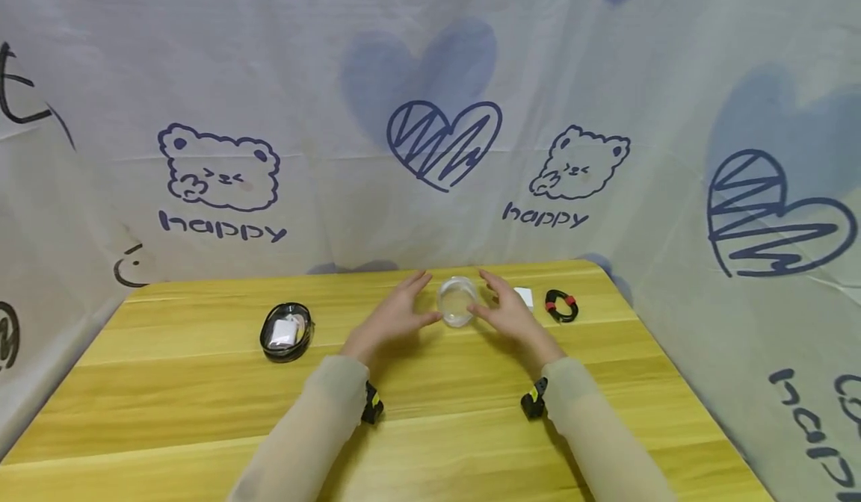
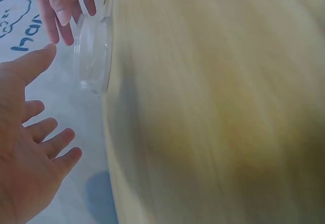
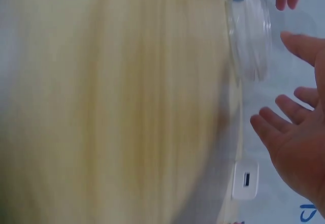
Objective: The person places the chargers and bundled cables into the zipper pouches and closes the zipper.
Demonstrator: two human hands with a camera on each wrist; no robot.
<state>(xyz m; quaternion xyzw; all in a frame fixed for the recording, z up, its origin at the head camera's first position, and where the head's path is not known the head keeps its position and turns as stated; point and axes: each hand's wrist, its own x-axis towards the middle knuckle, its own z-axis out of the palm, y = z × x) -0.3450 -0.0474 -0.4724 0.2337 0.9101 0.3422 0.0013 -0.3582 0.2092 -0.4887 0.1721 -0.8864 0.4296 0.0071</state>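
Near far edge of bench [image 1: 417,420], one clear round container [image 1: 457,302] between my left hand [image 1: 395,314] and right hand [image 1: 511,314]. Both hands' fingers spread apart, gripping nothing; thumbs close to container, wrist views showing gap. By my judgement, early stage: hands placed about container, grip not yet made; other things ungripped too. Count: two hands, one container, one white charger [image 3: 246,181] beside my right hand, two black coils: left coil [image 1: 285,355] round white item [image 1: 284,332], right coil [image 1: 569,301] with two red ties.
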